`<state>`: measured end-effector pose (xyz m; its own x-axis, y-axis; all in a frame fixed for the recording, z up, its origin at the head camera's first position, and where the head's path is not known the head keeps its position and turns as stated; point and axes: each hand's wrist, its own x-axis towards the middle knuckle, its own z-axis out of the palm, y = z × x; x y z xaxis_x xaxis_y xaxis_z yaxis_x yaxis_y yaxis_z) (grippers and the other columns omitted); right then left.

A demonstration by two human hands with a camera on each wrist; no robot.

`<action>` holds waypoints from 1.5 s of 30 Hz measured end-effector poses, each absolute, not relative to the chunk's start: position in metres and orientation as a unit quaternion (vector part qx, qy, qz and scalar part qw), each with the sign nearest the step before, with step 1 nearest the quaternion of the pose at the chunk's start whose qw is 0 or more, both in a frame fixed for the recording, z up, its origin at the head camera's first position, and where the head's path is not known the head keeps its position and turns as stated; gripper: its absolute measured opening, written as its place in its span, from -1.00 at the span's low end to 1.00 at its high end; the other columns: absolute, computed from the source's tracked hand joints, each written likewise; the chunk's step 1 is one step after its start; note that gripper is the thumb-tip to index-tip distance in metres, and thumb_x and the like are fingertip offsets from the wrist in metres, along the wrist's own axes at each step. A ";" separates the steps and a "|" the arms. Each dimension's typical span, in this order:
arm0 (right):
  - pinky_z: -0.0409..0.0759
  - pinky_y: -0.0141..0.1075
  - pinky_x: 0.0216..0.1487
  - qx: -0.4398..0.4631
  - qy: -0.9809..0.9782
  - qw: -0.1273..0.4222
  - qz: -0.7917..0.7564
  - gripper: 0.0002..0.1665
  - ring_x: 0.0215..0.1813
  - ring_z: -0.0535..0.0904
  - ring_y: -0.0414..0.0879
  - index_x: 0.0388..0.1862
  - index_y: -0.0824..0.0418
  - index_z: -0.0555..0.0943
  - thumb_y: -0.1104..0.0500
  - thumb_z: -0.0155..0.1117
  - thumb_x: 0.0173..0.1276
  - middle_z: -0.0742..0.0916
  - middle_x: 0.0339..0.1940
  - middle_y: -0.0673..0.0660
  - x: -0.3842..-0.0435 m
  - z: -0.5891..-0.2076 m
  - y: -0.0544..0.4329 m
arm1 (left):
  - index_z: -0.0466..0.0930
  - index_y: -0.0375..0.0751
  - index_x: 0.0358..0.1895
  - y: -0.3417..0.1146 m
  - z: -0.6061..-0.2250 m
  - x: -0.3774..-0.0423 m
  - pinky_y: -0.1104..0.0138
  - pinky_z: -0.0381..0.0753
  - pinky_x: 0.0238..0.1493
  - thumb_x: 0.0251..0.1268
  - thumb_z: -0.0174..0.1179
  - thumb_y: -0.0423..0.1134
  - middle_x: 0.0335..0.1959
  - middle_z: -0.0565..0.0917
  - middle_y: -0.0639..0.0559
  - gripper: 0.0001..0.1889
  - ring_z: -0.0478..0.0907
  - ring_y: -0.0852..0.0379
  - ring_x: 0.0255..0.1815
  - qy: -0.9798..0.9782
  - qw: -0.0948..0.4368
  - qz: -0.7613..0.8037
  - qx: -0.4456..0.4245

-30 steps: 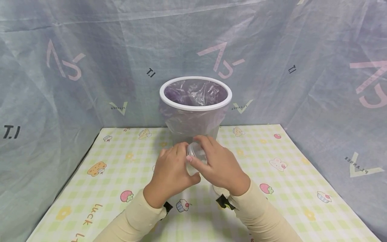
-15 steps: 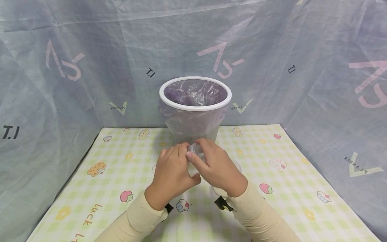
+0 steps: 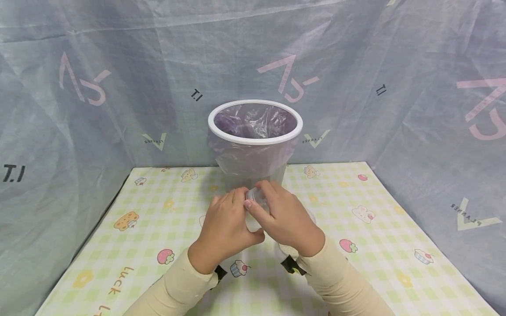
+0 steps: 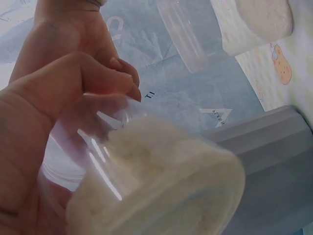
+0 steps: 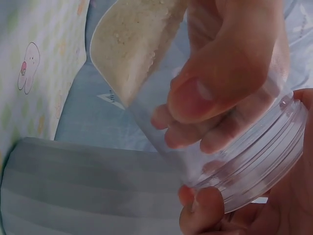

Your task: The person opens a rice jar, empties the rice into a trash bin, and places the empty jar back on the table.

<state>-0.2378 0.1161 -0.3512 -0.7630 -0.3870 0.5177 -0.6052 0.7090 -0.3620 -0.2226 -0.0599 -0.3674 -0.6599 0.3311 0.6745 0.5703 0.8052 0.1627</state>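
Both hands are on a clear plastic jar (image 3: 254, 223) held tilted over the middle of the table. Pale, fine-grained contents fill its lower part in the left wrist view, above the jar's base (image 4: 195, 205). My left hand (image 3: 226, 226) grips the jar's body, its thumb wrapped across the side. At the ridged screw top (image 5: 266, 159), my right hand (image 3: 290, 221) holds on with thumb and fingers. Much of the top is hidden by the fingers in the head view. A second clear jar (image 4: 264, 19) with similar contents stands partly behind my right wrist.
A bin (image 3: 254, 162) with a white rim and a thin plastic liner stands behind the hands. The table (image 3: 166, 228) has a green checked cloth with cartoon prints. Grey-blue printed curtains (image 3: 170, 66) hang at the back and both sides.
My right hand has shifted slightly down and towards me over the jar's top, so the second jar's edge shows beside it. The left hand keeps its hold.
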 end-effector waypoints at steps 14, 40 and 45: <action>0.63 -0.20 -0.16 0.305 -0.890 0.224 0.256 -0.54 -0.21 0.65 -0.08 0.13 -0.05 0.54 -0.31 0.03 0.54 0.63 0.00 -0.11 -0.239 -0.351 0.120 | 0.52 -0.34 0.19 -0.061 -0.364 -0.221 0.10 0.57 -0.06 -0.33 0.53 0.06 -0.05 0.74 -0.05 -0.12 0.69 0.08 -0.13 -0.905 0.259 -0.224 -0.250; 0.65 -0.13 -0.21 0.267 -0.919 0.202 0.206 -0.18 -0.15 0.70 -0.09 0.46 -0.09 0.43 -0.54 -0.07 0.46 0.68 0.20 -0.05 -0.234 -0.345 0.121 | 0.54 -0.22 0.11 -0.061 -0.368 -0.223 0.18 0.47 -0.14 -0.32 0.52 0.05 -0.15 0.71 0.08 -0.21 0.65 0.17 -0.19 -0.908 0.255 -0.218 -0.252; 0.68 -0.06 -0.13 0.247 -0.924 0.191 0.219 -0.15 -0.04 0.73 -0.03 0.46 -0.05 0.42 -0.55 -0.13 0.48 0.67 0.25 -0.02 -0.234 -0.346 0.119 | 0.54 -0.29 0.10 -0.060 -0.372 -0.226 0.10 0.51 -0.17 -0.35 0.54 0.04 -0.18 0.72 -0.04 -0.19 0.68 0.05 -0.21 -0.901 0.328 -0.154 -0.239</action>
